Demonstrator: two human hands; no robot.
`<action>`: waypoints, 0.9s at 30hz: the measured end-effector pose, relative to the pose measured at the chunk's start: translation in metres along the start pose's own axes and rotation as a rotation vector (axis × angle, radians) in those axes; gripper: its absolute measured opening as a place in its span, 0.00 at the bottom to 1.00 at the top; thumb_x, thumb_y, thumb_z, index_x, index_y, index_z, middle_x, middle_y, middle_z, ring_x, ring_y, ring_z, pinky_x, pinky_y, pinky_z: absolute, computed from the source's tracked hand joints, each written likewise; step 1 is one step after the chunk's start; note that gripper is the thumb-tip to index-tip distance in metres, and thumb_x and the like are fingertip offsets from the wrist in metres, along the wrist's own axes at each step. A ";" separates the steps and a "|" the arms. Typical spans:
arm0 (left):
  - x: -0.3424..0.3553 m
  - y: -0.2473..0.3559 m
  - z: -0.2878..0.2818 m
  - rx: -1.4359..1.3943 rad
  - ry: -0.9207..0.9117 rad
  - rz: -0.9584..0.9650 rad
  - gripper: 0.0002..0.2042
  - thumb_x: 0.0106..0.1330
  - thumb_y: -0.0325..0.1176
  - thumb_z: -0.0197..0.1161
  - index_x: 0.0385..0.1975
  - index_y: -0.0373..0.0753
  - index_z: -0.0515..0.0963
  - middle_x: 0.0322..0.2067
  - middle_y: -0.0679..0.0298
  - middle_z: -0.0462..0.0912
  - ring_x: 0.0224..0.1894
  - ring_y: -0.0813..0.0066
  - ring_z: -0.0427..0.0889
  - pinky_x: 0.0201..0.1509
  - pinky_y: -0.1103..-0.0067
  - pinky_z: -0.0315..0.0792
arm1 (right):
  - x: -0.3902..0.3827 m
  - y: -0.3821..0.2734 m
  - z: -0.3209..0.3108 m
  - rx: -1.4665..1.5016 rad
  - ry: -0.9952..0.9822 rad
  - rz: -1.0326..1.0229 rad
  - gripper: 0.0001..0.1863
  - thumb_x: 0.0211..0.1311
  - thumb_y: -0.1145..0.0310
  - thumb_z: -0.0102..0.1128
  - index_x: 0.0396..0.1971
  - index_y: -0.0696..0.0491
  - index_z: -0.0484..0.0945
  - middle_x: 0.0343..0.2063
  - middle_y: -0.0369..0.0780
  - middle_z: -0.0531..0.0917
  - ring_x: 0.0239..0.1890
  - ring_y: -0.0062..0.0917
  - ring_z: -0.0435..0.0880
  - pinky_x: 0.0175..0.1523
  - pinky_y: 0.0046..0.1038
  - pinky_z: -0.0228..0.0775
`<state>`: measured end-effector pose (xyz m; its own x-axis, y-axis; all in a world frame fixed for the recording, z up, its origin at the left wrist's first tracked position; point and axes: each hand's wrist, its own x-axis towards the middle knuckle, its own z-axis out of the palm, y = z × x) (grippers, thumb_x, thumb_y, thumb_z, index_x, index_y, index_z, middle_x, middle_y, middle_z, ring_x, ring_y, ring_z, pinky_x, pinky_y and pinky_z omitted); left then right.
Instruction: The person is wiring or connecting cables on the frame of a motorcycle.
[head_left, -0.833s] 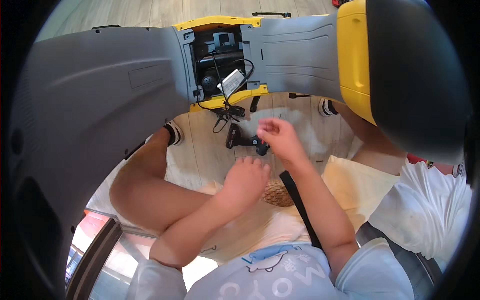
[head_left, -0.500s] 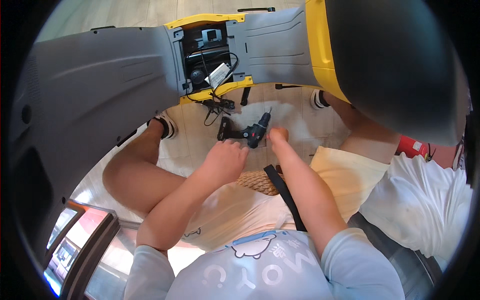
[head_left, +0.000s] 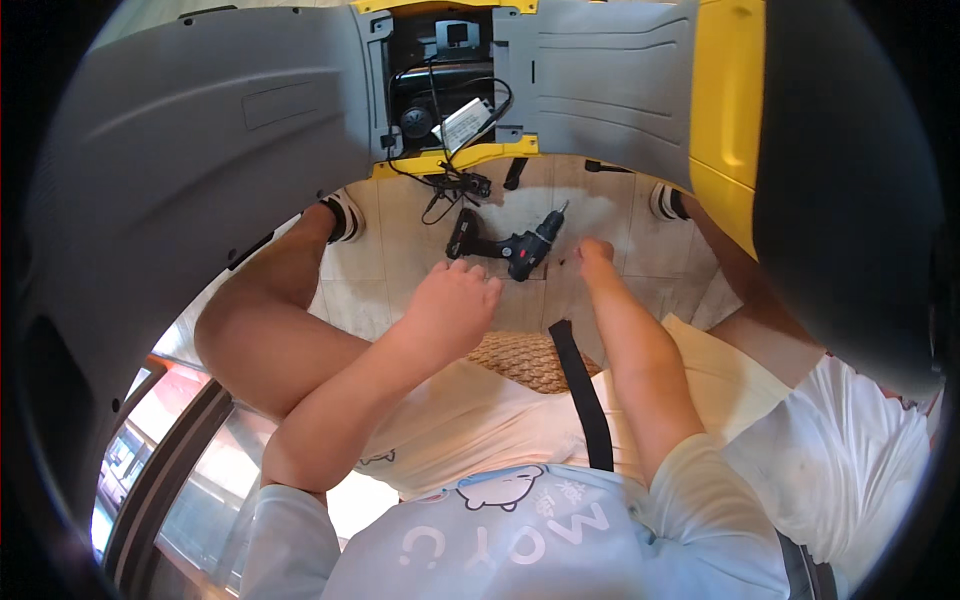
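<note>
A black cordless drill (head_left: 528,252) lies on the floor with its bit pointing to the far right. My left hand (head_left: 455,306) hovers just on the near side of its handle, back up. Its fingers curl downward, and the palm side is hidden. To the right of the drill my right hand (head_left: 596,251) is closed low over the floor, apart from the tool. Whatever its fingers hold, if anything, is hidden. Small dark specks lie on the floor between the right hand and the drill.
Beyond the drill stands a grey and yellow scooter body (head_left: 612,90) with an open compartment (head_left: 432,75). Black cables and a white-labelled box (head_left: 465,124) show there; a cable bundle (head_left: 460,187) hangs out. A black seat (head_left: 850,200) overhangs at right. My legs flank the drill.
My right hand has shifted right, farther from the drill. The whole view has moved, so the scooter sits higher and the drill farther right in it. The drill still lies on the floor.
</note>
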<state>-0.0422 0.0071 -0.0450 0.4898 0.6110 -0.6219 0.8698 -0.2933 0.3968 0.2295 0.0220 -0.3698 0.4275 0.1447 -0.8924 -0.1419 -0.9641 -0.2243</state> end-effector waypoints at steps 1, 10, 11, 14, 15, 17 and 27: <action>-0.001 -0.001 0.001 0.024 0.040 0.000 0.12 0.59 0.37 0.63 0.39 0.39 0.75 0.35 0.59 0.79 0.43 0.60 0.78 0.47 0.67 0.70 | -0.001 -0.001 -0.001 -0.008 0.014 0.010 0.03 0.54 0.81 0.54 0.29 0.59 0.75 0.31 0.45 0.79 0.32 0.33 0.79 0.26 0.29 0.75; -0.016 -0.001 -0.009 0.014 0.070 -0.013 0.11 0.60 0.35 0.61 0.38 0.37 0.73 0.33 0.59 0.78 0.40 0.62 0.77 0.47 0.69 0.68 | -0.049 -0.001 0.050 -0.646 0.168 -1.027 0.27 0.50 0.73 0.61 0.53 0.63 0.69 0.58 0.52 0.70 0.59 0.46 0.70 0.63 0.40 0.62; -0.018 -0.002 -0.010 0.018 0.085 0.004 0.11 0.60 0.35 0.61 0.37 0.37 0.73 0.32 0.59 0.78 0.40 0.62 0.77 0.46 0.70 0.68 | -0.063 -0.004 0.066 -0.655 0.056 -1.110 0.29 0.50 0.72 0.62 0.54 0.62 0.68 0.58 0.52 0.70 0.59 0.47 0.70 0.64 0.38 0.61; -0.019 -0.001 -0.009 -0.005 0.084 -0.004 0.11 0.59 0.35 0.61 0.37 0.37 0.73 0.32 0.59 0.78 0.39 0.62 0.77 0.46 0.70 0.68 | -0.114 -0.024 0.119 -0.549 -0.211 -1.372 0.32 0.45 0.73 0.65 0.55 0.57 0.68 0.52 0.51 0.74 0.54 0.47 0.75 0.58 0.36 0.67; -0.019 -0.002 -0.008 -0.011 0.085 0.002 0.11 0.59 0.35 0.61 0.37 0.37 0.73 0.32 0.59 0.78 0.39 0.62 0.77 0.46 0.70 0.68 | -0.116 -0.029 0.126 -0.556 -0.206 -1.370 0.32 0.45 0.73 0.65 0.55 0.57 0.68 0.52 0.51 0.74 0.54 0.47 0.75 0.58 0.36 0.67; -0.015 -0.004 -0.007 -0.022 0.078 -0.015 0.12 0.58 0.35 0.62 0.37 0.37 0.73 0.32 0.59 0.78 0.40 0.62 0.77 0.46 0.70 0.68 | -0.112 -0.039 0.142 -0.778 -0.303 -1.321 0.32 0.47 0.71 0.66 0.56 0.54 0.70 0.53 0.51 0.74 0.54 0.48 0.74 0.58 0.37 0.67; -0.016 -0.014 0.002 -0.004 0.127 -0.056 0.12 0.58 0.37 0.64 0.36 0.38 0.75 0.34 0.59 0.80 0.41 0.60 0.78 0.46 0.69 0.69 | -0.162 -0.045 0.096 -0.936 -0.361 -1.267 0.23 0.54 0.64 0.65 0.48 0.58 0.73 0.40 0.52 0.81 0.46 0.50 0.78 0.50 0.42 0.70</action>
<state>-0.0617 -0.0001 -0.0419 0.4291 0.7148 -0.5523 0.8950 -0.2536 0.3671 0.0808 0.0632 -0.2530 -0.4002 0.8244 -0.4003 0.7447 0.0380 -0.6663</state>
